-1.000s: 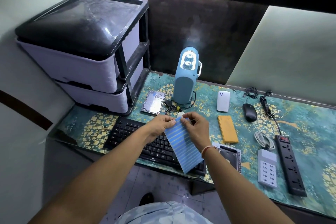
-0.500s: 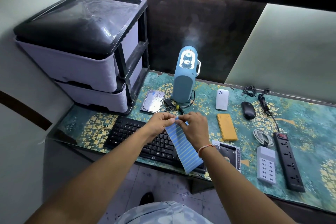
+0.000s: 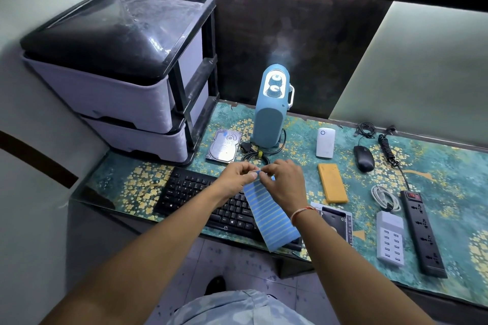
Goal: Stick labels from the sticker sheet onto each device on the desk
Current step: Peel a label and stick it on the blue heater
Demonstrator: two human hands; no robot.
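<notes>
A blue striped sticker sheet [image 3: 269,215] hangs above the black keyboard [image 3: 195,194]. My left hand [image 3: 239,177] pinches its top edge. My right hand [image 3: 284,183] pinches a small blue label at the same top corner. Devices lie on the desk: a hard drive [image 3: 224,145] with a blue label on it, a blue humidifier [image 3: 270,109], a white adapter [image 3: 325,143], a black mouse [image 3: 363,158], a yellow power bank [image 3: 332,183], a white USB hub [image 3: 390,237], a black power strip [image 3: 422,232] and a drive caddy [image 3: 338,220].
A two-drawer plastic unit [image 3: 126,82] stands at the desk's back left. A coiled white cable [image 3: 384,196] and black cables [image 3: 365,129] lie at the right. The patterned green desk mat [image 3: 449,182] ends at the front edge above a tiled floor.
Both hands have shifted slightly with the sheet, and my right fingers have closed tighter on a label at the sheet's top corner.
</notes>
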